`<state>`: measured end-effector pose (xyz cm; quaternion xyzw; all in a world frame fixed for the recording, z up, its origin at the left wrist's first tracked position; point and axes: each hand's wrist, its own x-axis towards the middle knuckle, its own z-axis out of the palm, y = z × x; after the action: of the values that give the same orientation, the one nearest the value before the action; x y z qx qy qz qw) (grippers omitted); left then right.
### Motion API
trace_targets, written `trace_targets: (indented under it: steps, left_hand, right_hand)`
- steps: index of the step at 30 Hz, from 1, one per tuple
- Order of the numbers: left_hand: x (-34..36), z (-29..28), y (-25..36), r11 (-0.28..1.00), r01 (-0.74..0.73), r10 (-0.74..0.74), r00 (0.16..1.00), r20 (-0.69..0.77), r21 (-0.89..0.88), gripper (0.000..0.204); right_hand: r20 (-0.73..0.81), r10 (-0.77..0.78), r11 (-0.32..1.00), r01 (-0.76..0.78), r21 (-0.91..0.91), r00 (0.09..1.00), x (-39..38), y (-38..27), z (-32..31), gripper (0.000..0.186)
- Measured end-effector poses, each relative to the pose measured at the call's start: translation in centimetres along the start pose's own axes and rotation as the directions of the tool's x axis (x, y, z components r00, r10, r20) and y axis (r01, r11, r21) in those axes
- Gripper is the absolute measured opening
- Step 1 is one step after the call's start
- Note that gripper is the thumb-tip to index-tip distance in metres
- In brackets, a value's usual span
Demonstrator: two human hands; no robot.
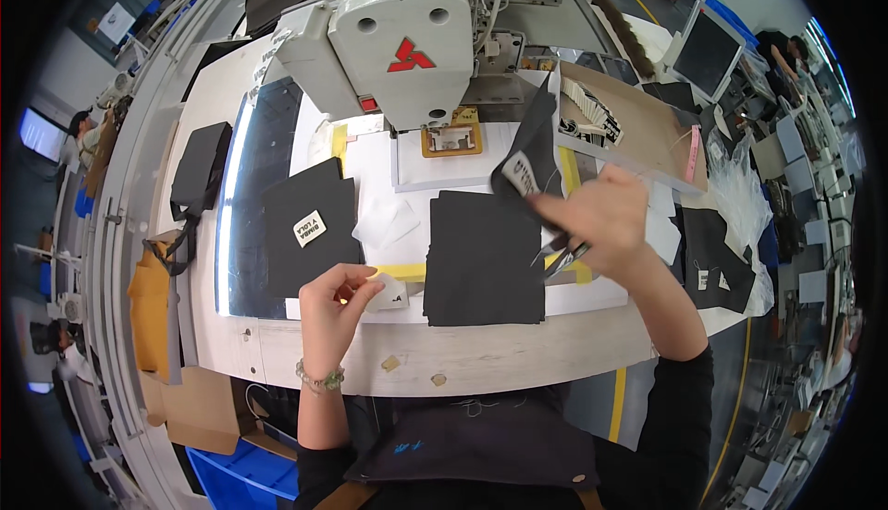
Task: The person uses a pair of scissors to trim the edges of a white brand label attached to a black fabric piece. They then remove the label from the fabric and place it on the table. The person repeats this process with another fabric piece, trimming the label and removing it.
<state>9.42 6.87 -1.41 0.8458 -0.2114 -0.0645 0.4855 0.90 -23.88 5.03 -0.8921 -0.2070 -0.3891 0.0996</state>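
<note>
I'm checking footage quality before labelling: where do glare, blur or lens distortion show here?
Head view: a bright streak of glare along the glossy dark panel; head view: the right hand looks slightly smeared, probably by motion, the left hand sharper; head view: the front edge of the table bows, and the corners fall to black.

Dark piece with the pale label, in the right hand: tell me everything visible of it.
The dark piece is a thin, pliable, near-black sheet, fabric by its look. A whitish label with dark print sits near its lower end. The right hand grips it there, a finger close to the label. It is raised and bent, its upper end pointing up beside the open box; whether they touch cannot be told.
</note>
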Motion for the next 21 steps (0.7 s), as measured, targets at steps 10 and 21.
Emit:
trace_targets:
  steps: [10,21]
  left_hand:
    - [1.1,0.5,-1.0,0.869,-0.152,0.244,0.959,-0.141,0.471,0.021]
    - [2.9,9.8,3.1,0.822,-0.558,0.450,0.759,0.471,0.113,0.038]
  right_hand:
    - [0.369,-0.002,0.988,-0.055,0.144,0.929,-8.2,-5.7,4.3,0.042]
    - [0.353,0.660,0.720,-0.692,-0.045,0.663,-7.7,-1.2,7.5,0.031]
